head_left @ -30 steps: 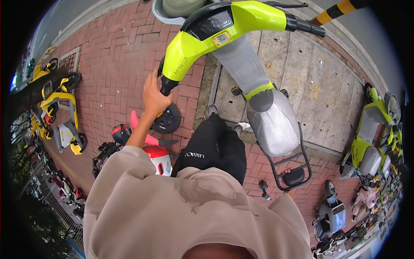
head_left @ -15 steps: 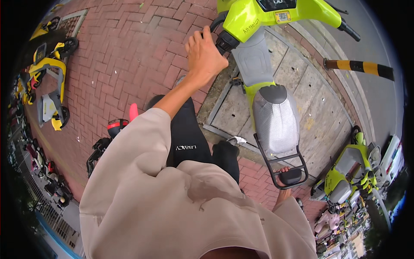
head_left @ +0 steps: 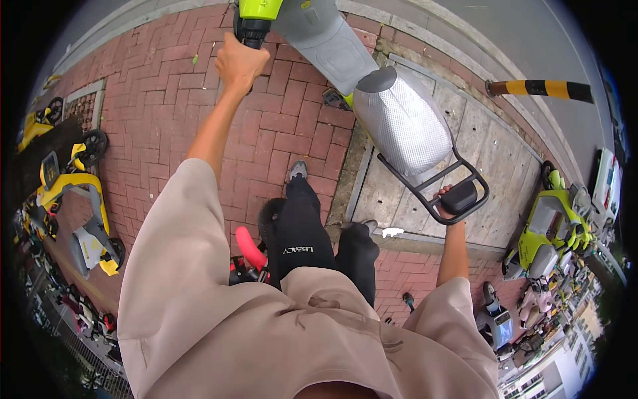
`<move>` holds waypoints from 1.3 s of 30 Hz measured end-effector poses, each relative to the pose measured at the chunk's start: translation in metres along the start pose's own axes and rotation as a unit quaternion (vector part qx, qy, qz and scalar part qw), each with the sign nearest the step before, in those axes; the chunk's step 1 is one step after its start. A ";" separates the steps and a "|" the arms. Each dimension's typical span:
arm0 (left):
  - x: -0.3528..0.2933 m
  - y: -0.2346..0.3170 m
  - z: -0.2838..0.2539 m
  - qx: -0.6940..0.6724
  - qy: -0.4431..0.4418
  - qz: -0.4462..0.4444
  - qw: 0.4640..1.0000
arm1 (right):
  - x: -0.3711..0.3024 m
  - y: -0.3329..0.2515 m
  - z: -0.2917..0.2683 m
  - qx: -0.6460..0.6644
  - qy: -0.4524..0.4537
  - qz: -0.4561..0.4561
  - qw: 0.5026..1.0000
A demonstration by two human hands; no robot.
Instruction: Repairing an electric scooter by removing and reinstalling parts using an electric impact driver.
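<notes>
A yellow-green electric scooter stands before me, its front end cut off by the upper edge. My left hand (head_left: 240, 63) is closed round the black handlebar grip (head_left: 253, 30) at the upper left. Behind the grey footboard (head_left: 325, 46) sits the seat (head_left: 399, 120), wrapped in a silvery mesh cover. A black tubular rear rack (head_left: 415, 193) with a small dark pad (head_left: 460, 197) extends back from the seat. From below, my right hand (head_left: 444, 201) curls its fingers round the rack; the pad and bars hide part of it.
A red-and-black bike part (head_left: 250, 249) is close by my left leg. Yellow scooters (head_left: 83, 193) are parked at left, yellow-green ones (head_left: 548, 233) at right. A black-and-yellow striped post (head_left: 545, 90) stands by the kerb. Red brick paving surrounds a concrete slab (head_left: 458, 133).
The scooter has moved forward and to the left, its front leaving the upper edge. Both hands have travelled with it, still on the grip and rack. My feet have stepped forward.
</notes>
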State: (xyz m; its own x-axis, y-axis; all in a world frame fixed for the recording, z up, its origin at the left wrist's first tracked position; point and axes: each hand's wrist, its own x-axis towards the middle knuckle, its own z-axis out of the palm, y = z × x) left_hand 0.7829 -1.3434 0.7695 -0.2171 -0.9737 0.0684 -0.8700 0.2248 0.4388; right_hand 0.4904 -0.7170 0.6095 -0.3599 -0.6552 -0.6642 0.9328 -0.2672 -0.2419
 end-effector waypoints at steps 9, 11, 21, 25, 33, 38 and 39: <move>-0.070 -0.083 0.032 -0.130 0.035 -0.086 0.987 | -0.030 0.063 0.049 0.028 0.018 -0.074 0.997; -0.073 -0.056 0.050 -0.153 0.029 -0.106 0.982 | -0.032 0.050 0.044 -0.038 0.002 -0.072 0.997; -0.077 -0.002 0.078 -0.195 0.029 -0.198 0.960 | -0.028 0.078 0.039 0.001 -0.065 -0.160 0.985; -0.072 -0.081 0.071 -0.231 0.022 -0.138 0.963 | -0.063 0.173 0.034 0.024 -0.052 -0.200 0.978; 0.026 -0.167 0.051 -0.209 -0.069 -0.068 0.973 | -0.110 0.370 0.151 0.160 0.109 -0.124 0.973; 0.063 -0.138 0.078 -0.251 -0.075 0.004 0.965 | -0.108 0.409 0.176 0.166 0.097 -0.075 0.979; 0.065 -0.122 0.083 -0.245 -0.090 0.007 0.965 | -0.109 0.413 0.180 0.165 0.099 -0.076 0.978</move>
State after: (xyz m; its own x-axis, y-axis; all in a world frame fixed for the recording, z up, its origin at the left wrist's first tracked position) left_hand 0.8383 -1.4312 0.6465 -0.3392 -0.9388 -0.0604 -0.5621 0.1507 0.8132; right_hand 0.9112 -0.8825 0.7096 -0.4521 -0.4490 -0.7707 0.8001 -0.5860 -0.1279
